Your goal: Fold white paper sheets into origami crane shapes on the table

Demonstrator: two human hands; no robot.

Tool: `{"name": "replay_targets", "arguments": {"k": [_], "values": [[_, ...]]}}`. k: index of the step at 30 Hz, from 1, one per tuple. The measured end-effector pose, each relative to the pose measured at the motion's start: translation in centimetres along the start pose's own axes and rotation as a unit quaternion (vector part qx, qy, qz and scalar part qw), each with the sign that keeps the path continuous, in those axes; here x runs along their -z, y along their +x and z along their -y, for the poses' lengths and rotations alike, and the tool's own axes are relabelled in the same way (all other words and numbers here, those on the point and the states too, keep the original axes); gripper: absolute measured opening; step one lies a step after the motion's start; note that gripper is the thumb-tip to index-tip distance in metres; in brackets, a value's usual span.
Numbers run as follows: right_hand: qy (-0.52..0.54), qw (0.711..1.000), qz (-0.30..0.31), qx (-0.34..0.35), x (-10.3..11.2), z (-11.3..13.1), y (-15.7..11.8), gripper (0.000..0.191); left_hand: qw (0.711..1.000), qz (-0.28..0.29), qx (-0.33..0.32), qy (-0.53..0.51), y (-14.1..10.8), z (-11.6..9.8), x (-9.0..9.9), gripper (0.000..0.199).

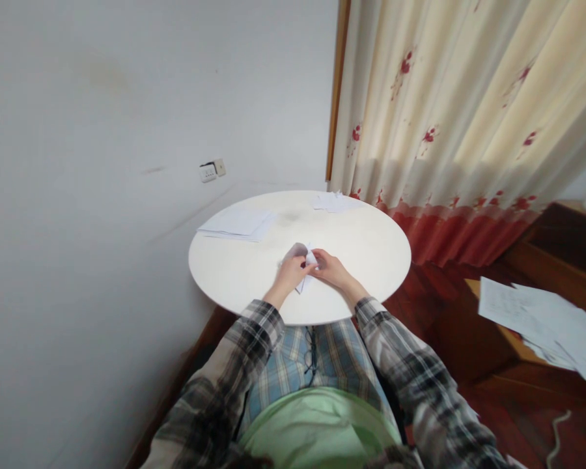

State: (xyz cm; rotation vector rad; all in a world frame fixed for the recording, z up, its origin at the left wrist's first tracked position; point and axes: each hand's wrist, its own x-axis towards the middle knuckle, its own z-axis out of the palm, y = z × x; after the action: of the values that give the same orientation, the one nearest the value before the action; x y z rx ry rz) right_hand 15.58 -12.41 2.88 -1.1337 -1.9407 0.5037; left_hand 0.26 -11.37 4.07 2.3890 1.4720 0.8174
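Observation:
Near the front of a round white table (366, 238), a small folded piece of white paper (311, 258) is held between both hands. My left hand (292, 268) pinches it from the left, fingers curled round its edge. From the right, my right hand (329, 268) grips the same paper with thumb and fingers closed on it. One pointed end of the paper shows below the fingers, and another part stands up between the hands. Much of the folded shape is hidden by the fingers.
A stack of white sheets (237, 221) lies at the table's back left. Several smaller paper pieces (333, 202) lie at its far edge. To the right, loose papers (547, 319) rest on wooden furniture. A wall socket (208, 172) and a curtain (434, 130) are behind.

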Motion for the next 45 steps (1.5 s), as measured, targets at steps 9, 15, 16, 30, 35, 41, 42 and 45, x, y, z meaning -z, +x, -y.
{"name": "replay_targets", "arguments": {"k": [9,15,16,30,35,41,42,45], "values": [[0.005,1.0,0.007,0.006,-0.1,-0.4,-0.1,0.048,0.997,0.009,0.012,-0.07,0.4,0.7,-0.8,0.021],[-0.013,1.0,-0.014,0.014,0.0,0.1,-0.1,0.039,0.999,0.008,-0.009,-0.037,0.4,0.7,-0.6,0.022],[-0.02,1.0,-0.014,0.012,0.0,0.1,-0.1,0.037,0.999,0.009,-0.015,-0.03,0.3,0.6,-0.5,0.022],[-0.061,0.998,-0.02,0.008,0.0,0.0,-0.1,0.034,0.999,0.016,-0.017,0.024,0.2,0.5,-0.2,0.019],[-0.011,1.0,-0.023,-0.007,-0.1,-0.4,-0.2,0.035,0.999,0.018,-0.025,0.014,0.2,0.8,-0.5,0.023],[0.02,1.0,-0.015,-0.012,-0.3,-0.7,0.0,0.037,0.999,0.002,-0.039,0.002,-0.2,0.2,-0.3,0.022],[0.019,1.0,-0.013,-0.014,-0.3,-0.7,0.1,0.037,0.999,-0.001,-0.04,-0.002,-0.2,0.1,-0.2,0.021],[0.019,1.0,-0.012,-0.019,-0.2,-0.6,0.1,0.038,0.999,-0.009,-0.041,-0.02,-0.4,-0.4,0.1,0.023]]}}
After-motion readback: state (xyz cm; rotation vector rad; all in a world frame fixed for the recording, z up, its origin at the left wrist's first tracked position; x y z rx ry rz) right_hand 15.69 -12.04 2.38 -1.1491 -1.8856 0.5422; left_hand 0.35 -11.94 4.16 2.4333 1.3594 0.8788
